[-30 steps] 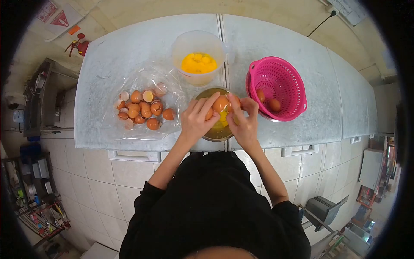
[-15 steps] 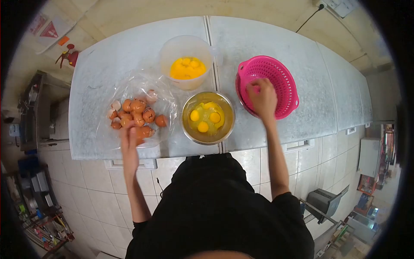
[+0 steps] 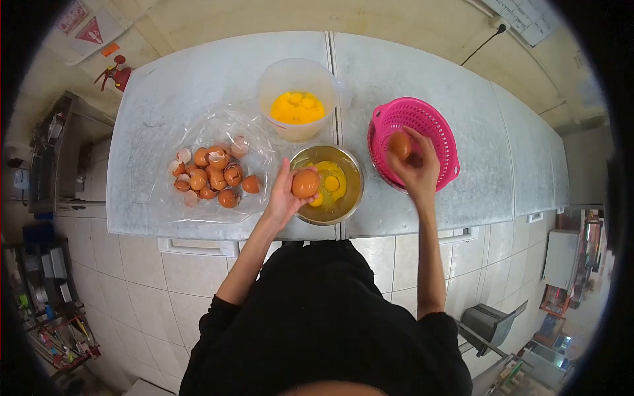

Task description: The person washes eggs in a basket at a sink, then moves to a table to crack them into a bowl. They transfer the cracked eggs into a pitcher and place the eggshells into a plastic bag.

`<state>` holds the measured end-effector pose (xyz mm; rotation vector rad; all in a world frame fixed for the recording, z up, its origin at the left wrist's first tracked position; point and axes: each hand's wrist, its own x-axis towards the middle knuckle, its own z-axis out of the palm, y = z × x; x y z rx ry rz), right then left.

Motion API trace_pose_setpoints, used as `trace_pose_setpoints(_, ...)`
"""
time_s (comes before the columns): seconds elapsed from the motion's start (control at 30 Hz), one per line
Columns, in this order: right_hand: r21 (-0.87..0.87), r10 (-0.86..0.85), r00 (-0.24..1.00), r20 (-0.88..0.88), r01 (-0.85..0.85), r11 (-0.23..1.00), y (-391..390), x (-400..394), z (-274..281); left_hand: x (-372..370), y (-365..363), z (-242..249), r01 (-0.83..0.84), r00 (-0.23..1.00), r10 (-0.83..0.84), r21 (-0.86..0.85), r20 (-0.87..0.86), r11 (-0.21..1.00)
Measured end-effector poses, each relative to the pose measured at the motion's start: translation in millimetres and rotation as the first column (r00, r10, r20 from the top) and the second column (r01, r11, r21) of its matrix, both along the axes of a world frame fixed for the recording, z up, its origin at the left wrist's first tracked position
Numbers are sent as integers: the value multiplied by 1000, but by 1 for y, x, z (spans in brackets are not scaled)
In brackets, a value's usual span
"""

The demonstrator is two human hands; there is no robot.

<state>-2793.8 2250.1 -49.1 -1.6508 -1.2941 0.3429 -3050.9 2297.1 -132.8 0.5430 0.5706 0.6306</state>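
My left hand is closed round a brown egg, held over the left side of a metal bowl. Cracked-open eggs with whole yolks lie in that bowl, partly hidden by the hand. Over the pink colander, my right hand grips a second brown egg between thumb and fingers. Something dark shows below that egg, but I cannot make it out. Left of the bowl, broken brown eggshells are heaped on a clear plastic bag.
Behind the bowl stands a translucent plastic jug with yolks in it. Everything rests on a grey metal worktop, its front edge close to my body. A bin stands on the tiled floor at right.
My left hand has moved right from the eggshells to the bowl and now holds an egg. My right hand, earlier down in the colander, now shows an egg in its fingers.
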Motion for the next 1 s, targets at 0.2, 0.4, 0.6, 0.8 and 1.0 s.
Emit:
trace_pose_setpoints(0.2,69,338,936,99,-345,936,-25,-90,-6,20,-7,33,-95,985,109,105,-134,990)
trace_pose_setpoints(0.4,-18,198,713,-672,-282,959,-21,-81,-16,4,2,44,197,953,-25,555,-302,809)
trace_pose_setpoints(0.6,-122,115,510,-852,-409,904,-12,-73,-21,9,5,34,139,895,293,833,-338,536)
trace_pose_setpoints(0.8,-39,329,830,-450,-386,922,-6,-81,-41,18,-4,39,173,753,493,854,-435,490)
trace_pose_setpoints(1.0,-55,329,935,-132,-338,940,-5,-84,-41,22,-5,27,155,701,593,896,-396,416)
